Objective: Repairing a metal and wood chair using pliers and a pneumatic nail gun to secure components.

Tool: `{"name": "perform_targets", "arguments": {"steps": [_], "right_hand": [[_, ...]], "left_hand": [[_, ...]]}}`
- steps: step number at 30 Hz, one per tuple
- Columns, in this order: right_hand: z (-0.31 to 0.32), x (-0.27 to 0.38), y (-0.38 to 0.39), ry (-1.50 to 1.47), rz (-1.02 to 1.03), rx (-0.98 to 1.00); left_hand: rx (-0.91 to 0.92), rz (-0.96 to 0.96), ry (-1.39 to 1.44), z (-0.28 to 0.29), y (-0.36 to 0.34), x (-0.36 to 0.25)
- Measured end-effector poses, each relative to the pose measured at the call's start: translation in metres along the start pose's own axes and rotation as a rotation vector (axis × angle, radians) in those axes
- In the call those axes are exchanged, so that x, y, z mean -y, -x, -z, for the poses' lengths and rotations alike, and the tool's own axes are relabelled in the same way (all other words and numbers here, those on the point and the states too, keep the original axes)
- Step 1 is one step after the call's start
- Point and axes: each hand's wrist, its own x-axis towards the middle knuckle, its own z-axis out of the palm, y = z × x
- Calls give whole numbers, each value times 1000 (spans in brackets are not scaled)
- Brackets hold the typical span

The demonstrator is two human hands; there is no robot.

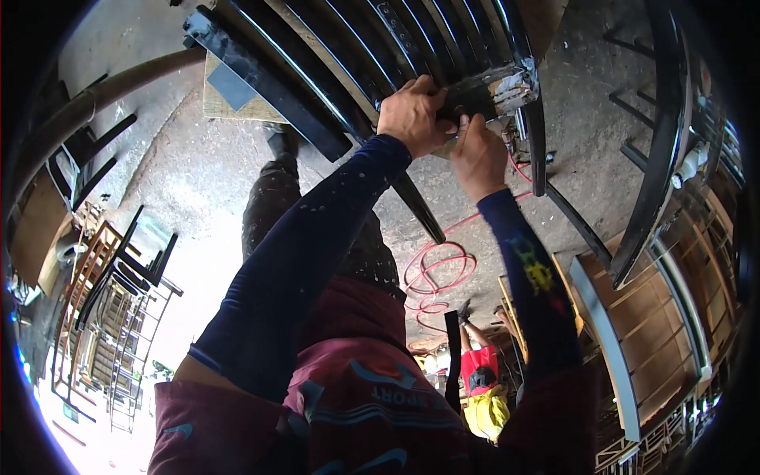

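A black, glossy slatted furniture frame lies across the top of the view on a wooden board. My left hand has its fingers curled onto the lower edge of a dark end piece, whose right end is patched pale grey. My right hand is closed just below that piece, thumb and fingers pinched near the left fingertips; what it holds is too small to make out. A metal tool with a red hose is behind the right hand, partly hidden.
A coiled red hose lies on the concrete floor. Black frames stand at left, and a long curved black part and brown panels at right. A co-worker in a red top is at the bottom of the view.
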Motion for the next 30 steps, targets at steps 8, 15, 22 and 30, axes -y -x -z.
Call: {"name": "perform_targets", "arguments": {"steps": [8,15,22,30], "right_hand": [[-31,58,-7,-605,-589,-365],[-34,72,-7,-718,-954,-542],[-11,66,73,-854,-824,-519],[-58,60,192,-791,-708,-362]], "left_hand": [[92,-272,27,6,-12,26],[123,-356,81,9,-18,22],[168,-170,21,16,-13,-2],[-21,-21,-235,-15,0,-51]]}}
